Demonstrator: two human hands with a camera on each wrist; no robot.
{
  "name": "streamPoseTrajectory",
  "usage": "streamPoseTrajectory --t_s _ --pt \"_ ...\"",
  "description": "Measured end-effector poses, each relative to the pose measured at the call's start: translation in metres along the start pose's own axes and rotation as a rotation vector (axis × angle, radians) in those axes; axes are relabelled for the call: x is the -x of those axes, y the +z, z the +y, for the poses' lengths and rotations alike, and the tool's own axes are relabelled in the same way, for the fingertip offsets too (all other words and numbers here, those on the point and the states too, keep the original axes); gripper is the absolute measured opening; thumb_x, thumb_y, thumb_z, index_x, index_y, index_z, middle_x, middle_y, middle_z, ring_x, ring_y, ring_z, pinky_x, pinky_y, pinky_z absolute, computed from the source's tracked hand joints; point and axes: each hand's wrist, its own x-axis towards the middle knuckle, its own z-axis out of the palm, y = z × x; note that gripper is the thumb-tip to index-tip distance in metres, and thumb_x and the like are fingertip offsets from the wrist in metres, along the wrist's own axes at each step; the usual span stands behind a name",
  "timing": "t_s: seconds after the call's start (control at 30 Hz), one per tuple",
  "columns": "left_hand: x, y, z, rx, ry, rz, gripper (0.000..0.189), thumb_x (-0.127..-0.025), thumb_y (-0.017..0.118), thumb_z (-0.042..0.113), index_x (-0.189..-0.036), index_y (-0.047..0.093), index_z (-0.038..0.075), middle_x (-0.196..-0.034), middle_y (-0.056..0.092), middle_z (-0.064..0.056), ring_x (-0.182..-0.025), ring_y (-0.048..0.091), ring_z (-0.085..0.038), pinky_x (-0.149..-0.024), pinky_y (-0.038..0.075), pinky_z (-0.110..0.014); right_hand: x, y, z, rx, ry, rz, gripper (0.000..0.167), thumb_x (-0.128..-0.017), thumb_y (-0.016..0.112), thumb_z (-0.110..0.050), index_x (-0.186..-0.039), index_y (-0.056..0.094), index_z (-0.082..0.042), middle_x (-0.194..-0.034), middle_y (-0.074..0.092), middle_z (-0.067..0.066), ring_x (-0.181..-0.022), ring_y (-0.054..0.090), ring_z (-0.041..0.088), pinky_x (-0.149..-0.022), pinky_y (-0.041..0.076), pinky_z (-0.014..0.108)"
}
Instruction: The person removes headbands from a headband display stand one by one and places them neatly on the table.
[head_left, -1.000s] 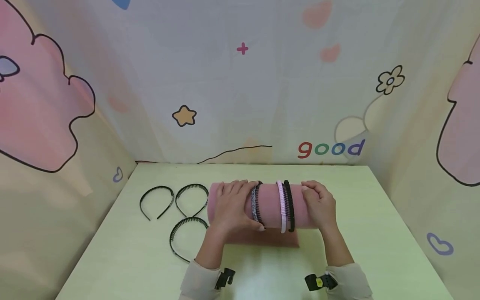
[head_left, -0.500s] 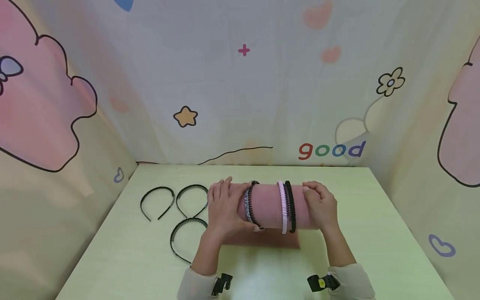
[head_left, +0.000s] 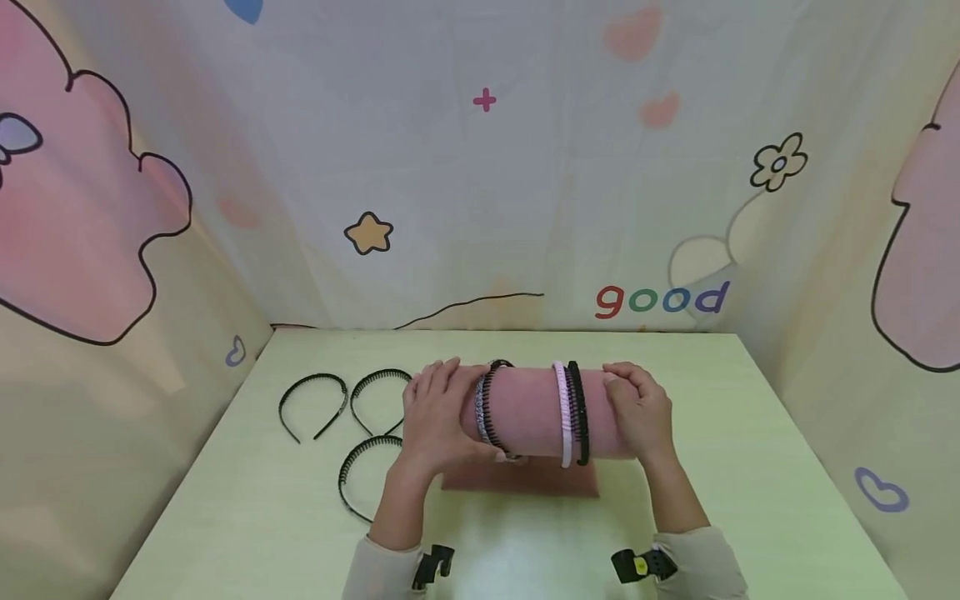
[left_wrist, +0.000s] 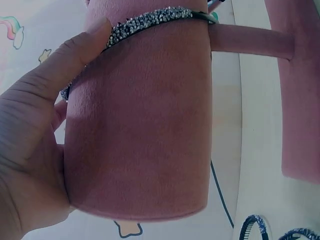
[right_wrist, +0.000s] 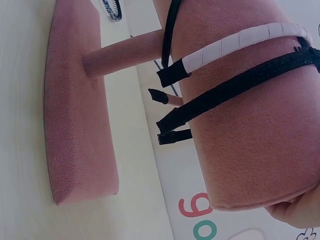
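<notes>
A pink plush headband stand, its padded roll (head_left: 527,412) lying sideways on a post above a flat base (head_left: 525,479), is between both hands. My left hand (head_left: 435,421) spans the roll's left part and holds a headband with silver-black glitter (left_wrist: 155,22), the thumb (left_wrist: 82,55) on it in the left wrist view. The right hand (head_left: 641,408) grips the roll's right end, thumb on the front; the right wrist view shows only part of it. Between the hands, a pale pink headband (head_left: 562,414) and a black headband (head_left: 577,414) sit side by side around the roll.
Three more dark headbands lie on the pale table left of the stand: one at far left (head_left: 282,408), one beside it (head_left: 358,392) and one nearer (head_left: 343,479), the last two partly behind my left arm. A printed curtain (head_left: 480,183) rises behind the table.
My left hand has slid left along the roll, and the glittery headband has moved left with it, away from the pale pink one. The right hand stays at the roll's end.
</notes>
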Motion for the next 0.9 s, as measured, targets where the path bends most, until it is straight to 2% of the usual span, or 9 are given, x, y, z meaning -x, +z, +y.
streamPoseTrajectory --t_s 0.23,0.43,0.67,0.9 --pt "0.001 -0.006 -0.007 0.068 -0.012 -0.06 0.105 -0.041 0.09 0.048 -0.134 0.044 0.031 -0.143 0.035 -0.006 -0.132 0.023 -0.026 -0.103 0.018 -0.05 0.001 -0.001 0.003 0.019 0.028 -0.008 0.029 -0.092 0.054 -0.031 -0.106 0.067 -0.009 -0.114 0.061 0.008 -0.105 0.052 0.023 -0.086 0.038 0.043" --pt "-0.002 -0.01 -0.016 0.13 0.017 -0.077 0.105 -0.042 0.09 0.048 -0.135 0.044 0.03 -0.143 0.036 -0.003 -0.132 0.024 -0.023 -0.101 0.025 -0.05 -0.002 -0.002 0.005 0.016 -0.03 0.01 0.025 -0.091 0.054 -0.028 -0.103 0.068 -0.011 -0.111 0.063 0.007 -0.1 0.054 0.021 -0.081 0.04 0.041" --pt "-0.002 -0.015 -0.032 0.25 -0.032 -0.138 0.103 -0.043 0.091 0.047 -0.134 0.043 0.037 -0.143 0.031 0.004 -0.131 0.021 -0.014 -0.094 0.037 -0.045 0.0 0.0 0.006 0.019 -0.034 -0.003 0.024 -0.091 0.054 -0.027 -0.103 0.068 -0.011 -0.11 0.064 0.006 -0.099 0.055 0.02 -0.08 0.041 0.04" --pt "-0.005 -0.014 -0.046 0.36 0.007 -0.131 0.102 -0.046 0.09 0.047 -0.135 0.044 0.031 -0.142 0.031 0.005 -0.129 0.028 -0.015 -0.094 0.036 -0.047 -0.001 0.0 0.004 0.006 -0.047 0.003 0.025 -0.091 0.056 -0.026 -0.103 0.068 -0.009 -0.109 0.063 0.007 -0.099 0.054 0.019 -0.081 0.041 0.039"
